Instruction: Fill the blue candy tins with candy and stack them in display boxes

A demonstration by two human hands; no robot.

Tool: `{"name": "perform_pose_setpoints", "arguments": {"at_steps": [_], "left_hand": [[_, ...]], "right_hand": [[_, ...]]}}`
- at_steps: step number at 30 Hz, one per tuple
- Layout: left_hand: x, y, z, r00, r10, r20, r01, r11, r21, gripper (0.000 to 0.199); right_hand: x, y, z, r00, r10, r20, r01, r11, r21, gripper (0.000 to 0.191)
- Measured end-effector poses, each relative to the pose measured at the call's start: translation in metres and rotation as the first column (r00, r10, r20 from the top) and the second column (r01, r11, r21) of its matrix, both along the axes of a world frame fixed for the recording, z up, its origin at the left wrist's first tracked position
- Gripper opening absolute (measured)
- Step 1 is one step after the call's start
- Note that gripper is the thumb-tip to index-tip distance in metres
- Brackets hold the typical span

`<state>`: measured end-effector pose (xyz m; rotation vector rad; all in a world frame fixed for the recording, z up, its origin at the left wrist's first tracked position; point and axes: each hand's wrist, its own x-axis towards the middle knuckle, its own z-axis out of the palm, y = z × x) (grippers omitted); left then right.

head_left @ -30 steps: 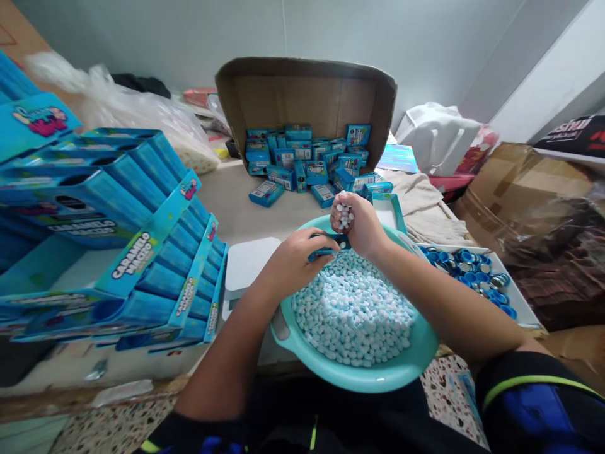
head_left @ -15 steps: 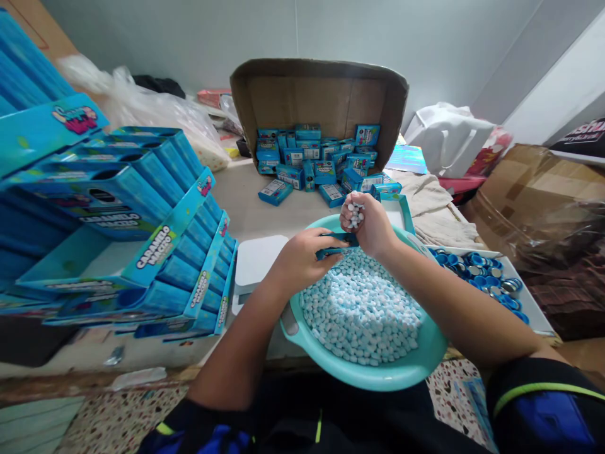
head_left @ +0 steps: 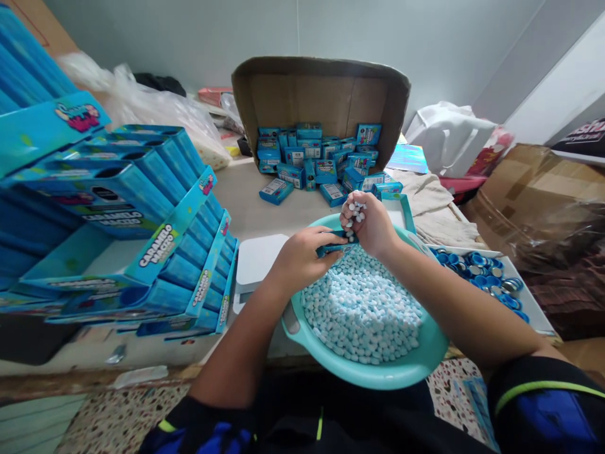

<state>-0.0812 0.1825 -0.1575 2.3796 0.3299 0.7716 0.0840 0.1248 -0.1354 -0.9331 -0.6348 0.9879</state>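
Your left hand [head_left: 305, 255] is closed around a small blue candy box [head_left: 333, 248] above the teal basin [head_left: 385, 377]; your right hand [head_left: 373, 224], loosely cupped, holds pale candies [head_left: 357, 211] at its opening, above more candies in the basin.

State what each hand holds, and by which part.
The left hand holds a small blue box by its opposite sides; the right hand cups loose candies as a handful.

One basin [head_left: 373, 377], one open-fronted carton [head_left: 321, 94], perhaps two dozen loose blue boxes [head_left: 325, 171]
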Motion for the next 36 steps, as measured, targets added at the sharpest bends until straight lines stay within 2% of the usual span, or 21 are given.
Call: {"name": "perform_pose_setpoints", "arguments": {"at_steps": [6,17,25,36], "left_hand": [[0.0002,0.0012,0.0008,1.000,0.008,0.025,-0.009,1.000,0.014,0.020],[0.0010,0.0028,0.0006,0.991,0.136,-0.001,-0.136,0.990,-0.030,0.028],[0.0014,0.0021,0.0022,0.989,0.147,-0.011,-0.148,0.989,-0.020,0.028],[-0.0004,0.0002,0.0004,0.991,0.137,-0.010,-0.137,0.991,-0.008,0.027]], "right_hand": [[0.0000,0.0007,0.0016,1.000,0.009,0.011,-0.009,1.000,0.005,0.024],[-0.0003,0.0031,0.0008,1.000,0.018,0.022,-0.019,0.999,0.038,0.026],[0.0003,0.0036,0.0016,0.999,0.015,-0.031,-0.013,0.998,0.061,0.026],[-0.0004,0.0000,0.0025,1.000,0.011,-0.019,-0.010,0.999,0.032,0.025]]}}
